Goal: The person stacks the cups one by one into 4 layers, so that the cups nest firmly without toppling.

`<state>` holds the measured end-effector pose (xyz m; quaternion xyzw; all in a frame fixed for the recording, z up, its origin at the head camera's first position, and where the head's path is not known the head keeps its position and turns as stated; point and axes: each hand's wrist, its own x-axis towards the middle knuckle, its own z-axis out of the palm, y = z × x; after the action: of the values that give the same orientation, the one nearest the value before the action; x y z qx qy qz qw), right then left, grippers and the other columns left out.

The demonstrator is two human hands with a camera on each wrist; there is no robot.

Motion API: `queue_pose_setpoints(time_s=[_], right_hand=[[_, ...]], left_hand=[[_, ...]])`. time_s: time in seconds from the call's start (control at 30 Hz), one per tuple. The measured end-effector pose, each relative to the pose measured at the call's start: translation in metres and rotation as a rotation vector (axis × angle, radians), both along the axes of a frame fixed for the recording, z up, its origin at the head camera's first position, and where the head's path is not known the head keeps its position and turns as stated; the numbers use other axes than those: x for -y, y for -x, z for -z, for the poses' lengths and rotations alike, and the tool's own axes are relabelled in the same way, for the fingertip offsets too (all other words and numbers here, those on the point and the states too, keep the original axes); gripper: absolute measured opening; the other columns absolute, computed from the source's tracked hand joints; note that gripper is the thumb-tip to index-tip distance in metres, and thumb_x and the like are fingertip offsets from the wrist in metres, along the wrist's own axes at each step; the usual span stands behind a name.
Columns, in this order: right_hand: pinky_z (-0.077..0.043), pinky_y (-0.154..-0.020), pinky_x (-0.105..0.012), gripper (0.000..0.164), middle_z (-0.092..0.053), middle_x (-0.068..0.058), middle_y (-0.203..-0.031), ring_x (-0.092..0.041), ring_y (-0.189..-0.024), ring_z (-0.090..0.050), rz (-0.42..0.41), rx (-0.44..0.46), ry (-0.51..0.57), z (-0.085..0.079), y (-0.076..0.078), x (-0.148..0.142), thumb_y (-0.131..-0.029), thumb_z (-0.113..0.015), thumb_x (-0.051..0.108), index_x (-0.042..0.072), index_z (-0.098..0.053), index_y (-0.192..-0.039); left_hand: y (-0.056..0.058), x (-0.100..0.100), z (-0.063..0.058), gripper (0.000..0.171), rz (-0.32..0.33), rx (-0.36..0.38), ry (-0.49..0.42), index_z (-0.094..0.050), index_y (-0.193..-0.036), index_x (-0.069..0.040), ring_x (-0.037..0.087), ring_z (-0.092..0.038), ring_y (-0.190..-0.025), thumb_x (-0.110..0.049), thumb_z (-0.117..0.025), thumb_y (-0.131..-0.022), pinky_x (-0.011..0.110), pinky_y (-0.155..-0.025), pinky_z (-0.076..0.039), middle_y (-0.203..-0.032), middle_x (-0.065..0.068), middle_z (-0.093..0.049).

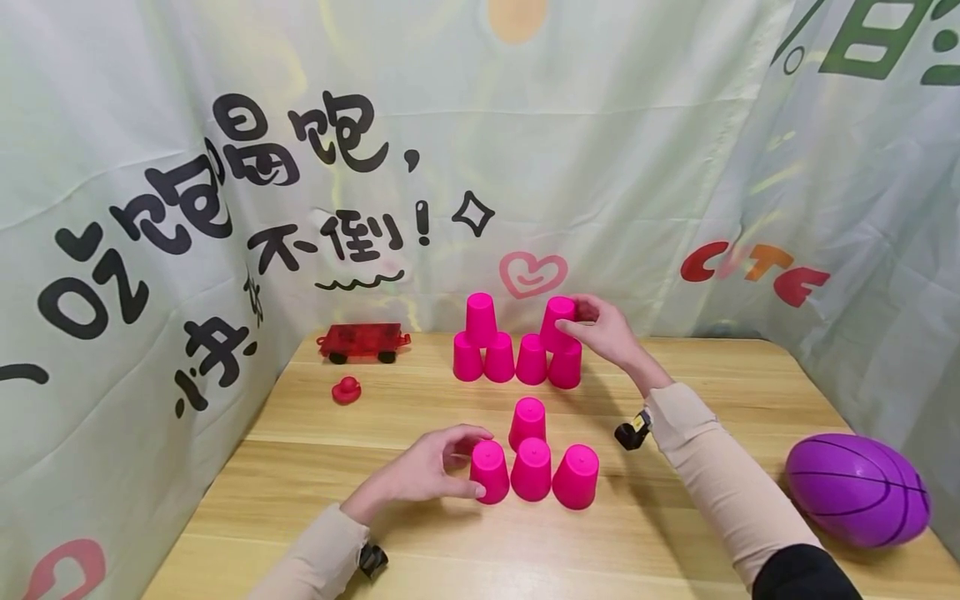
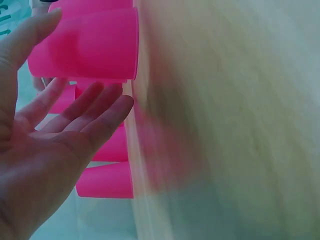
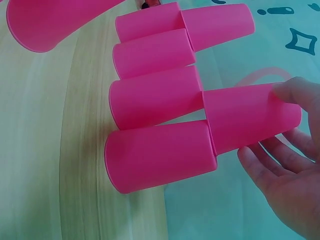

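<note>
Right sleeve [image 1: 727, 504] nearest, I've got the left hand [image 1: 422, 465] loosely spread around the near-left pink cup [image 1: 491, 473], no firm grip, while the right hand [image 1: 609, 335] pinches the far-right upper cup [image 1: 556, 323], probably steadying it across two upturned cups [image 1: 532, 362].

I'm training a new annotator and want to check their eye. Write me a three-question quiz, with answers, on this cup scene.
1. How many pink cups make up the back group?
2. True or false: the small red duck is nearer the person than the red wagon.
3. Fill the gap: the upper cup on the right of the back group is held by the ___ grip.

Key:
1. Six: four below, two on top.
2. True.
3. Right: the right grip has thumb and fingers on it.
</note>
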<state>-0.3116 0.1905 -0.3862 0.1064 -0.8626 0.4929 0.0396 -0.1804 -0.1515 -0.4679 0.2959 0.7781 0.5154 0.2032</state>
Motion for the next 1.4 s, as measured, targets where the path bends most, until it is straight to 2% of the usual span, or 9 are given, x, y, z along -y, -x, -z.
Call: queue_pose_setpoints(time_s=[0.1,0.3,0.5,0.7,1.03,1.17,1.4], right_hand=[[-0.054,-0.106,-0.051,0.06,-0.066,-0.022,-0.137,-0.04,-0.125,-0.062,0.0,-0.001,-0.002,0.0,0.0,-0.001,-0.097,-0.076,0.026,0.003,-0.054,-0.148],[-0.054,-0.108,-0.053,0.066,-0.064,-0.022,-0.141,-0.04,-0.129,-0.061,-0.005,0.017,-0.002,-0.003,-0.002,-0.001,-0.097,-0.076,0.031,0.005,-0.05,-0.152],[-0.052,-0.111,-0.058,0.086,-0.053,-0.021,-0.155,-0.041,-0.142,-0.052,0.011,0.05,0.038,-0.005,-0.006,-0.003,-0.096,-0.076,0.042,0.01,-0.032,-0.163],[-0.05,-0.112,-0.061,0.088,-0.049,-0.02,-0.159,-0.041,-0.144,-0.049,0.037,0.037,0.049,-0.008,-0.016,-0.008,-0.097,-0.075,0.045,0.012,-0.029,-0.164],[-0.045,-0.118,-0.058,0.081,-0.052,-0.021,-0.156,-0.04,-0.144,-0.052,0.041,-0.02,0.063,0.003,-0.042,-0.018,-0.097,-0.075,0.043,0.008,-0.037,-0.16],[-0.046,-0.118,-0.058,0.077,-0.055,-0.02,-0.154,-0.039,-0.143,-0.054,0.037,-0.031,0.049,0.006,-0.054,-0.017,-0.097,-0.076,0.041,0.008,-0.042,-0.158],[-0.047,-0.116,-0.059,0.073,-0.057,-0.02,-0.151,-0.041,-0.14,-0.055,0.018,-0.05,0.038,0.009,-0.072,-0.017,-0.097,-0.076,0.038,0.006,-0.046,-0.154]], left_hand=[[-0.001,-0.002,0.001,0.067,-0.013,-0.001,0.01,-0.057,-0.147,-0.017,0.017,-0.065,-0.122,-0.024,-0.088,-0.088,0.037,-0.109,-0.055,-0.135,-0.001,-0.067],[-0.001,-0.006,0.004,0.062,-0.037,-0.001,0.03,-0.061,-0.143,-0.019,0.015,-0.066,-0.118,-0.021,-0.088,-0.088,0.027,-0.104,-0.057,-0.13,-0.003,-0.07],[-0.001,-0.007,0.004,0.057,-0.06,-0.021,0.067,-0.064,-0.139,-0.02,0.013,-0.066,-0.116,-0.021,-0.088,-0.088,0.026,-0.102,-0.057,-0.127,-0.005,-0.071],[0.002,-0.006,0.003,0.057,-0.105,-0.045,0.053,-0.064,-0.139,-0.018,0.016,-0.068,-0.114,-0.024,-0.088,-0.087,0.029,-0.101,-0.058,-0.126,-0.004,-0.072],[0.026,-0.013,-0.011,0.068,-0.281,-0.102,-0.025,-0.058,-0.148,-0.01,0.029,-0.072,-0.116,-0.021,-0.087,-0.088,0.044,-0.099,-0.062,-0.132,0.009,-0.071],[0.037,-0.021,-0.02,0.065,-0.324,-0.129,-0.05,-0.059,-0.145,-0.012,0.032,-0.071,-0.117,-0.02,-0.087,-0.088,0.049,-0.1,-0.061,-0.132,0.008,-0.071],[0.054,-0.036,-0.032,0.062,-0.374,-0.2,-0.062,-0.061,-0.142,-0.013,0.029,-0.073,-0.113,-0.024,-0.088,-0.087,0.05,-0.1,-0.061,-0.129,0.006,-0.072]])
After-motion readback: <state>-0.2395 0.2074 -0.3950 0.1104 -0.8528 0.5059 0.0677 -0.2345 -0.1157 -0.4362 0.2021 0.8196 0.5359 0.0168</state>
